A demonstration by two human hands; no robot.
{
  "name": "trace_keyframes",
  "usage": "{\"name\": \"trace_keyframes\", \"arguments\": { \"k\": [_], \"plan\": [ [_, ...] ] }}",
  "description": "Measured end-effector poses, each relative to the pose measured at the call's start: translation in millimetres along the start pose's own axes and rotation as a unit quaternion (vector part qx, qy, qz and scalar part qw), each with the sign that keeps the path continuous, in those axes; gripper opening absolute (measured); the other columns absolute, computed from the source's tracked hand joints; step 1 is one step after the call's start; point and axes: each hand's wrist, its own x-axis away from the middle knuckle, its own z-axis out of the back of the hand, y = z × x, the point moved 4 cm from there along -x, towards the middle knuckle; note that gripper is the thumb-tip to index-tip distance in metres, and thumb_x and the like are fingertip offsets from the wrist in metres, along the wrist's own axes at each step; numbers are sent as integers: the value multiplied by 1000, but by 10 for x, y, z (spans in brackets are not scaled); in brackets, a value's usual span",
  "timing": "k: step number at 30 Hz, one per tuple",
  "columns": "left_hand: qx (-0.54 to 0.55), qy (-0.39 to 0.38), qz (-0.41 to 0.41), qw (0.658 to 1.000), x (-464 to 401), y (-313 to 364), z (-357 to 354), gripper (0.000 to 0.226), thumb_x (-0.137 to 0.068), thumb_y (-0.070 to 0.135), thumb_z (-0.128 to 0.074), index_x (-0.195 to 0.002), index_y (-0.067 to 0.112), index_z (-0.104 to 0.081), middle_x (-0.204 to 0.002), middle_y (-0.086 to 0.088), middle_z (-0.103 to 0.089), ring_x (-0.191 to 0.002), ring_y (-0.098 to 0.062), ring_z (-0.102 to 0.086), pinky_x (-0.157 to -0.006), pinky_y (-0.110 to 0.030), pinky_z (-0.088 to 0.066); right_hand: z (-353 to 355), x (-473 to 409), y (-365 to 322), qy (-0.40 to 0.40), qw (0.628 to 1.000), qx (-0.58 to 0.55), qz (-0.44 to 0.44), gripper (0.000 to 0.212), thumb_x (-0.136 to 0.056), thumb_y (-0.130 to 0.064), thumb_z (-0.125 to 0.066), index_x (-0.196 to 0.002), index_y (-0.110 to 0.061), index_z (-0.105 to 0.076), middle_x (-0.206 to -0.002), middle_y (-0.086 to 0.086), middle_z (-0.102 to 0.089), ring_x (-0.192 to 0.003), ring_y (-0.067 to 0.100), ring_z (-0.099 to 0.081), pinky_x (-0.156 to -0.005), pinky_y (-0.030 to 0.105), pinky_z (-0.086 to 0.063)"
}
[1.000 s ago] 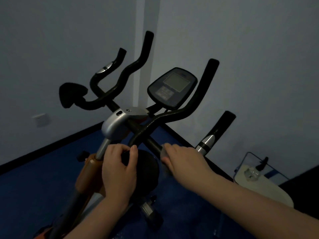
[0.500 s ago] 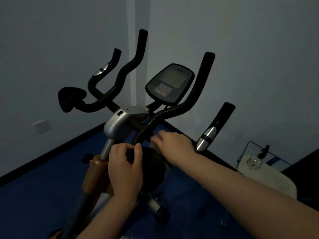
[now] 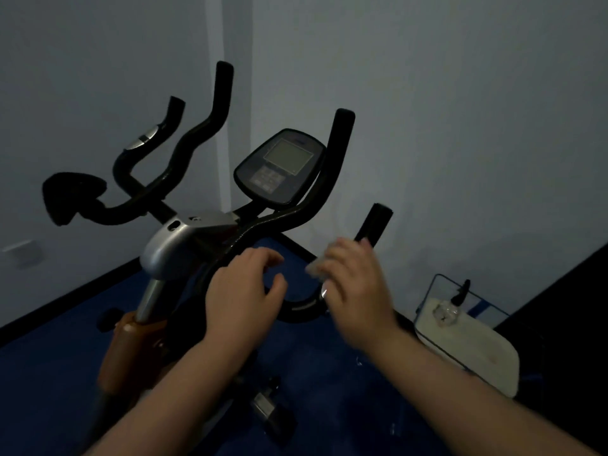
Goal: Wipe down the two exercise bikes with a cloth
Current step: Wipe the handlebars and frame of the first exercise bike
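Observation:
A black exercise bike stands in a room corner, with curved handlebars (image 3: 296, 212), a dark console (image 3: 279, 166) and a silver stem cap (image 3: 171, 245). My right hand (image 3: 355, 287), blurred, grips a small pale cloth (image 3: 312, 268) against the lower right handlebar, just below its upright black grip (image 3: 375, 222). My left hand (image 3: 243, 291) hovers over the middle of the bars with fingers loosely spread and holds nothing. A second bike is not in view.
A white flat object with a thin frame and a small clear item on it (image 3: 467, 343) lies on the blue floor (image 3: 329, 373) at the right. A pedal (image 3: 266, 406) sticks out below. A wall socket (image 3: 23, 253) sits low on the left wall.
My left hand has let go of the round black knob and lifted. My right hand has slid with the cloth to the right, from the centre of the bars to the right grip.

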Motion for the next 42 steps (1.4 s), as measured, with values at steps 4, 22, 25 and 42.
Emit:
{"name": "trace_keyframes", "arguments": {
  "k": [4,22,25,42],
  "plan": [
    [-80,-29,-14,996,7,-19,-53,18,-86,36,-55,-101,32,-65,-97,13,-68,-89,-10,-62,-75,-30,-41,-146,83,-95,12,988,1,155,20,-91,-17,-54,-86,-11,-71,-87,6,-66,-95,23,-57,-96,40,-41],
    [-118,-55,15,991,-13,29,-33,6,-82,34,-63,-79,36,-67,-75,18,-64,-81,-8,-61,-69,-28,-34,240,-588,622,209,975,-57,42,10,-82,-9,-66,-74,-7,-70,-84,7,-64,-94,19,-57,-109,46,-32],
    [-118,-57,17,991,-17,22,-35,6,-81,34,-64,-75,36,-66,-71,21,-61,-80,-5,-60,-68,-27,-32,171,-587,589,279,927,-200,-150,10,-89,-12,-62,-96,-8,-68,-100,4,-60,-98,15,-55,-91,34,-47],
    [-136,-72,2,988,-29,35,-49,8,-81,37,-63,-74,36,-65,-66,21,-52,-80,-8,-59,-68,-28,-33,-54,-417,482,327,757,-377,-421,18,-98,-30,-46,-113,-34,-56,-103,-20,-61,-93,-13,-56,-74,-1,-40]
  ]
}}
